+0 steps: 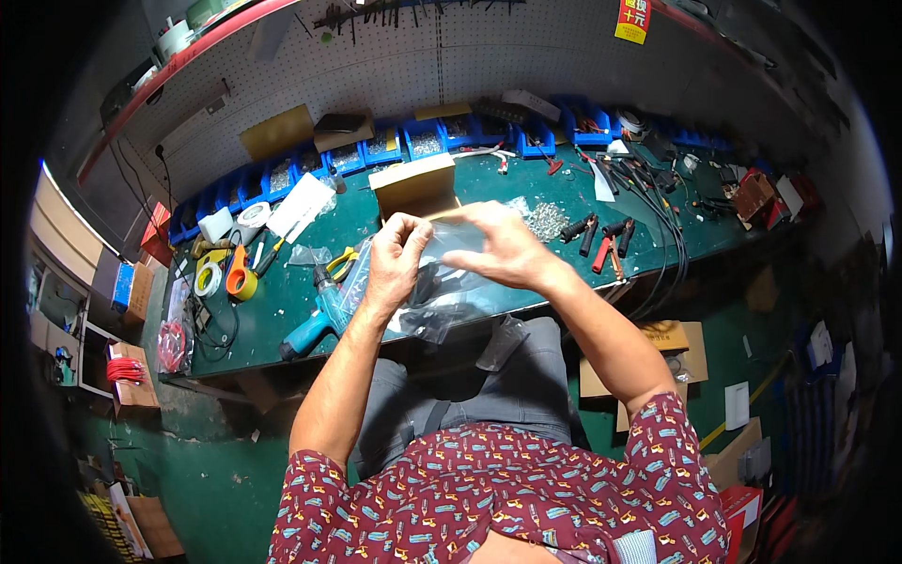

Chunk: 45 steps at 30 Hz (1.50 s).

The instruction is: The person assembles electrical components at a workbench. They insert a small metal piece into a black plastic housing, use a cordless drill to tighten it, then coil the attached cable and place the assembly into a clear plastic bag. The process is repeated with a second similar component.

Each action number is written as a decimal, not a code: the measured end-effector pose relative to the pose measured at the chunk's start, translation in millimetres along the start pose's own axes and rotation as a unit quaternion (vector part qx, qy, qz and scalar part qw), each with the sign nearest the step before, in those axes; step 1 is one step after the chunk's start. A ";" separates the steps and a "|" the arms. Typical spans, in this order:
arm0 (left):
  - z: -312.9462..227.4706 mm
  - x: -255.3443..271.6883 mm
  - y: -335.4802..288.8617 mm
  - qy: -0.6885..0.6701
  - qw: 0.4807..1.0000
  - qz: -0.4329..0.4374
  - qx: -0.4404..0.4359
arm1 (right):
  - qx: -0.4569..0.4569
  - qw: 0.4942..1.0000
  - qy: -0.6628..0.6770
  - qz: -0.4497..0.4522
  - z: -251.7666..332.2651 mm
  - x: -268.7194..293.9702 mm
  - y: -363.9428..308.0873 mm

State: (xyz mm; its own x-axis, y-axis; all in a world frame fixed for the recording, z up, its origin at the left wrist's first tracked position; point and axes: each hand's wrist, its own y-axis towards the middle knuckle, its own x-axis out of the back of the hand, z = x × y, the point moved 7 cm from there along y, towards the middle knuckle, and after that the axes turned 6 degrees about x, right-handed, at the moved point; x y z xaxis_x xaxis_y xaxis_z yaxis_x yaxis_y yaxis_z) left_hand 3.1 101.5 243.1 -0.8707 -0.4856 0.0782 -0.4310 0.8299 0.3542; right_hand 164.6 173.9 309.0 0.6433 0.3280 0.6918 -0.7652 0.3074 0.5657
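Blue bins [425, 143] line the far side of your green table [484, 188]. Your left hand [398, 258] is curled closed; what it pinches, if anything, is hard to tell. Your right hand [503, 249] is open, thumb spread from fingers, gripping nothing. Below them, a clear plastic bag [432, 321] lies by the near edge. Your drill [319, 324] sits left, and a brown box [413, 186] stands just beyond.

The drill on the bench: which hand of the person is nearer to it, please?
The left hand. It is above and to the right of the drill in the picture; the right hand is farther right.
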 end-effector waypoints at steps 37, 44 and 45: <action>-5.4 -2.1 -35.0 -0.115 0.993 0.008 0.031 | 0.064 0.997 0.008 0.039 12.7 -29.9 -1.1; 3.4 13.0 -37.7 -0.105 0.994 -0.016 0.014 | 0.043 0.997 0.033 0.063 14.8 -19.6 -8.0; 1.7 9.1 -38.1 -0.103 0.994 -0.002 0.024 | 0.027 0.996 0.024 0.082 10.4 -20.7 -9.9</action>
State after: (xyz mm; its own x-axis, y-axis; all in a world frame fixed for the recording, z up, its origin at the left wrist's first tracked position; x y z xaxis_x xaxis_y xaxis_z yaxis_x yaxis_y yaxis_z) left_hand 11.1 65.9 228.7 -0.8968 -0.4264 -0.1185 -0.4414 0.8425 0.3087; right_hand 158.6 154.8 293.8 0.5083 0.4131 0.7556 -0.8600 0.1980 0.4703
